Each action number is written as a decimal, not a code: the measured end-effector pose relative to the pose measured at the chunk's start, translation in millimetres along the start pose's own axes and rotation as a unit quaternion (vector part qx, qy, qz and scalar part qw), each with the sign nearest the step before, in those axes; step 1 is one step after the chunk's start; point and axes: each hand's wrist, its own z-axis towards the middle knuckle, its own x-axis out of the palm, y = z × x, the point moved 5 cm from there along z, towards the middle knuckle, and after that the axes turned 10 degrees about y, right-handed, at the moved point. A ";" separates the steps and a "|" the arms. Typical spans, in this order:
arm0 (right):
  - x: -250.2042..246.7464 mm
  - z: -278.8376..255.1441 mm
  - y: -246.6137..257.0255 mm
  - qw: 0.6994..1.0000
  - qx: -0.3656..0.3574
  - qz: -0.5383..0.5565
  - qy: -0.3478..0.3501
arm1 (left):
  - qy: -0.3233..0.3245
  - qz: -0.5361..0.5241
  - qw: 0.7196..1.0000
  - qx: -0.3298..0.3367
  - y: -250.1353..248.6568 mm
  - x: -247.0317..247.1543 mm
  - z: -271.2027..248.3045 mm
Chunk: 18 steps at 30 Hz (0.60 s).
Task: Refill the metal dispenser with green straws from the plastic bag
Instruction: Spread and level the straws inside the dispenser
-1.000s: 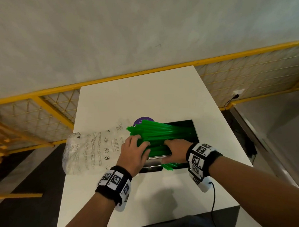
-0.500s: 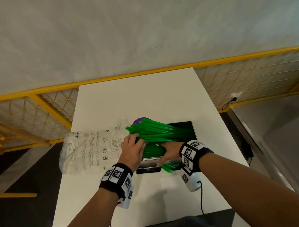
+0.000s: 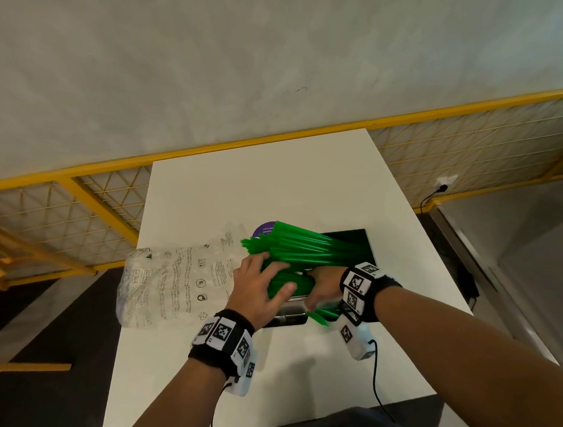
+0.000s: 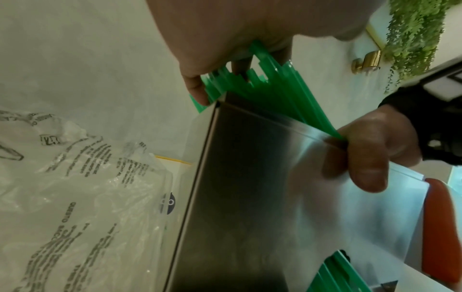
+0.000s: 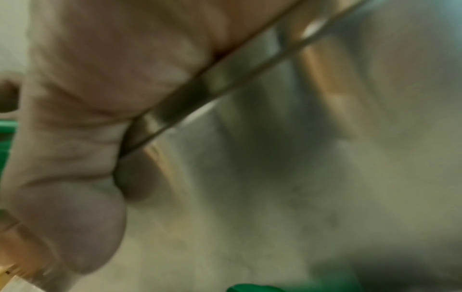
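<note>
The green straws (image 3: 304,254) are gripped in a bundle by the left hand (image 3: 261,288), lying lengthwise over the open metal dispenser (image 4: 250,197). Its front rim is pinched by the right hand (image 3: 322,284). The plastic bag (image 3: 176,279) lies left.

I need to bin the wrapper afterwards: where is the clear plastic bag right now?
In the head view the clear printed plastic bag lies flat on the white table, left of the metal dispenser and beside the left hand.

Left hand (image 4: 240,33) grips green straws (image 4: 272,85) at top of metal dispenser (image 4: 262,187); right hand (image 4: 370,146) holds dispenser rim; printed plastic bag (image 4: 75,187) lies beside.
</note>
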 end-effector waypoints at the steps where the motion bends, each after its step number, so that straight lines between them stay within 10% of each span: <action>1: -0.5 -0.8 0.5 1.000 0.001 -0.004 -0.003 | 0.007 0.019 1.000 0.002 0.1 1.0 -0.2; 18: -25.9 -23.6 -3.0 0.995 -0.065 -0.042 -0.068 | -0.009 0.018 0.999 -0.034 8.8 8.0 5.9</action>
